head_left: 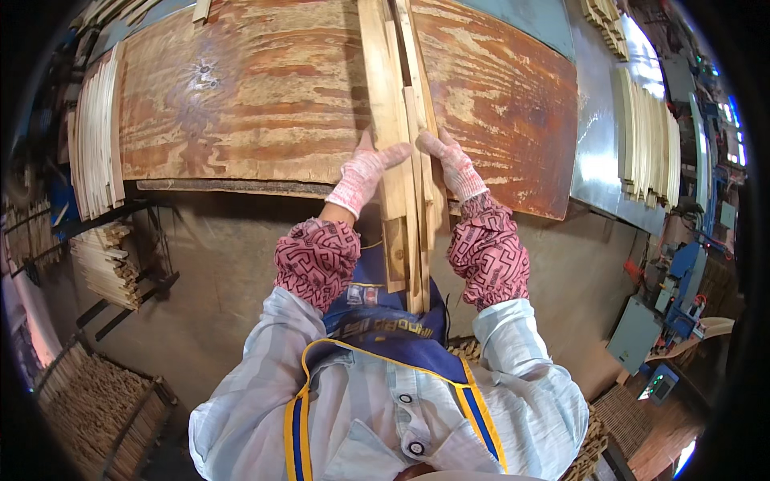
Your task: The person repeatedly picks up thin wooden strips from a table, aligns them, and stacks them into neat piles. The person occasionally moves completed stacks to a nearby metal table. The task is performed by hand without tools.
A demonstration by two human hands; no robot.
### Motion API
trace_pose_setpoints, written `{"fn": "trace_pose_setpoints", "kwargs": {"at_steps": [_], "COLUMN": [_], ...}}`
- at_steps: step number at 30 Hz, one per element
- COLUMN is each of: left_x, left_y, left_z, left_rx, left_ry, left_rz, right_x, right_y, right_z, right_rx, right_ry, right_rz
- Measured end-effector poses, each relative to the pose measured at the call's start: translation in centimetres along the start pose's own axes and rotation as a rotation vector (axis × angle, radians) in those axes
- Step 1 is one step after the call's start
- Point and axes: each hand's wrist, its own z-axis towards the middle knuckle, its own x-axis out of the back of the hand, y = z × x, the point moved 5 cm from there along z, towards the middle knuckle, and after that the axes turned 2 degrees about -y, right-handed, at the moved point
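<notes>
A bundle of long wooden strips (394, 186) lies lengthwise away from me across a worn plywood tabletop (271, 102), its near ends reaching over the edge to my blue apron. My left hand (370, 165), in a pale pink knit glove, grips the bundle's left side with the thumb across the top. On the right side my right hand (448, 156), gloved alike, holds the strips with its thumb on top and its fingers down the outer side. The strips differ in width and their near ends are uneven. The undersides of the strips and some fingertips are hidden.
Rows of pale wooden strips stand at the left (99, 132) and, on a metal surface (595, 150), at the right (646, 138). A strip stack (108, 264) rests on a rack at lower left. Blue machinery (683, 276) is at the right. A wire-sided bin (96, 415) holds many wood pieces.
</notes>
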Motion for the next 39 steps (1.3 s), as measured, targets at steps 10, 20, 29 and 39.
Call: {"fn": "trace_pose_setpoints", "kwargs": {"at_steps": [10, 20, 29, 39], "left_x": [0.6, -6.0, -10.2, -7.3], "left_y": [1.5, 22.4, 26.0, 12.5], "left_z": [-0.9, -5.4, -4.6, 4.4], "left_rx": [0.092, -0.527, -0.934, -0.696], "left_ry": [0.06, -0.396, -0.248, 0.25], "left_rz": [-0.194, 0.161, 0.465, 0.838], "right_x": [-2.2, -5.3, 0.1, -1.7], "right_y": [-0.9, -24.7, -27.7, -12.3], "right_z": [-1.0, -7.5, -5.1, -2.8], "right_rx": [0.088, 0.633, 0.613, 0.422], "right_ry": [-0.16, -0.311, -0.24, -0.393], "right_rz": [0.178, -0.084, -0.402, -0.655]}}
